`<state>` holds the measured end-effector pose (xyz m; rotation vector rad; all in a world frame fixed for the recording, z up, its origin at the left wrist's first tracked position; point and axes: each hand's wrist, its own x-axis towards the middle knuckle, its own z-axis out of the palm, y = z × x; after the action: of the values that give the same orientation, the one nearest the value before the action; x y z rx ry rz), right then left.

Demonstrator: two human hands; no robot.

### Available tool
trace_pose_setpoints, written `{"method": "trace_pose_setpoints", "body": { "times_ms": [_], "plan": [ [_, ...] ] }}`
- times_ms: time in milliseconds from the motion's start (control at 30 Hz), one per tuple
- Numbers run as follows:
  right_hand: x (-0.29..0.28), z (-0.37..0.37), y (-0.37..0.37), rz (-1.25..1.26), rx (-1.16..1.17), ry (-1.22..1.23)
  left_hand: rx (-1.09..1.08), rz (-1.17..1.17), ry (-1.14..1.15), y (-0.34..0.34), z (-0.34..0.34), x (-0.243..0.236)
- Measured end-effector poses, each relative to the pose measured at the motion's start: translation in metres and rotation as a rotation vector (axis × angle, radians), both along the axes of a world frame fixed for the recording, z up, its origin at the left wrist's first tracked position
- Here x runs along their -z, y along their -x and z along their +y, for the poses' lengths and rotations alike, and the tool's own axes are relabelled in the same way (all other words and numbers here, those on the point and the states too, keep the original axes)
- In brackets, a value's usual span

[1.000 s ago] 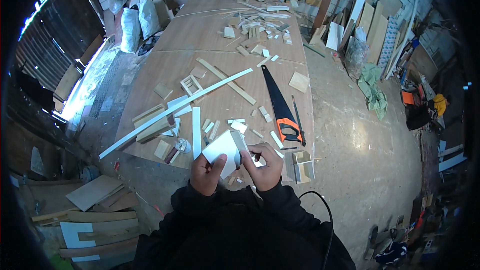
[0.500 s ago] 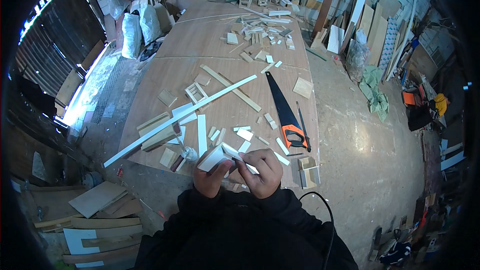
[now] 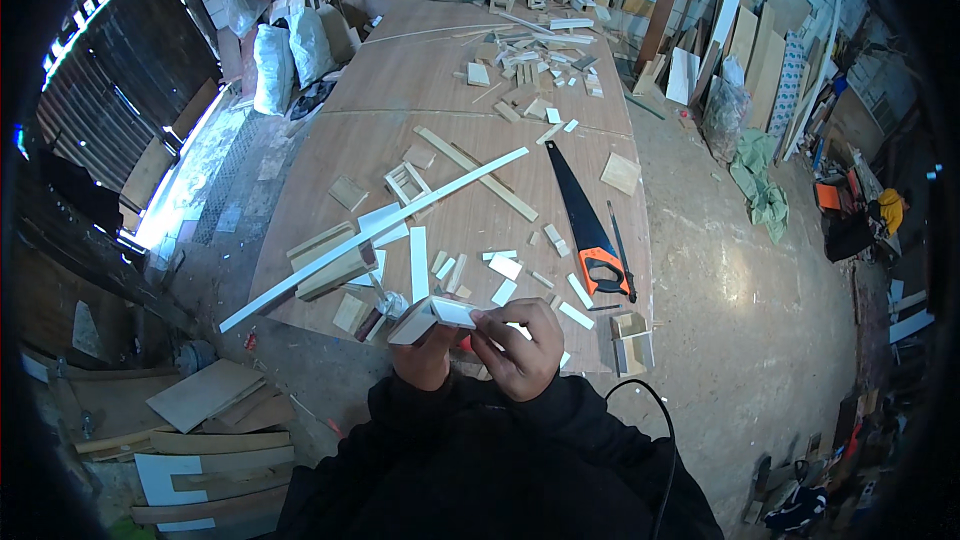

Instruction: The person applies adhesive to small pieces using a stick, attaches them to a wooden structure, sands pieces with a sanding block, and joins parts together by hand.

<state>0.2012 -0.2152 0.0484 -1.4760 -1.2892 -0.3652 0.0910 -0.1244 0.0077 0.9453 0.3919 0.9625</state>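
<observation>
Close to the near edge of the table, my left hand (image 3: 424, 364) is closed around a small box-like wooden assembly (image 3: 413, 323) with white faces. My right hand (image 3: 524, 342) pinches the right end of its white panel (image 3: 453, 313) between thumb and fingers. Part of the assembly is hidden behind my fingers. Just left of it stands a clear container (image 3: 394, 304) with a stick in it. Beyond my hands lie several small white and bare wood blocks (image 3: 505, 267). A handsaw (image 3: 590, 230) with an orange and black handle rests to the right, beside a thin dark rod (image 3: 621, 245).
A long white strip (image 3: 375, 238) crosses the left of the table (image 3: 350, 145). Near the right edge sits a small open wooden box (image 3: 632, 345). More offcuts (image 3: 530, 70) pile up farther back. Boards (image 3: 765, 70) lean on the right wall; white sacks (image 3: 273, 70) stand at left.
The assembly has been turned in my hands, so its white panel now faces up more. My left thumb has gone from its front. The whole view has shifted slightly.
</observation>
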Motion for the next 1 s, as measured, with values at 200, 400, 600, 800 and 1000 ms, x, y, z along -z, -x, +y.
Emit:
{"method": "trace_pose_setpoints", "body": {
  "times_ms": [200,400,600,800,1000],
  "plan": [
    [0.001,-0.002,0.002,-0.042,0.002,-0.033,0.032,-0.173,-0.002,0.002,-0.005,0.004],
    [0.006,-0.015,0.002,-0.028,-0.071,-0.151,0.164,-0.374,-0.17,0.002,-0.008,-0.004],
    [0.0,-0.026,0.001,-0.063,-0.074,-0.086,0.237,-0.424,-0.34,0.004,-0.005,-0.006],
    [-0.006,-0.034,0.003,-0.12,-0.134,-0.156,0.291,-0.493,-0.487,0.004,-0.003,-0.002],
    [-0.009,-0.042,0.009,-0.128,-0.214,-0.195,0.332,-0.635,-0.615,0.003,-0.001,-0.007]
  ]
}}
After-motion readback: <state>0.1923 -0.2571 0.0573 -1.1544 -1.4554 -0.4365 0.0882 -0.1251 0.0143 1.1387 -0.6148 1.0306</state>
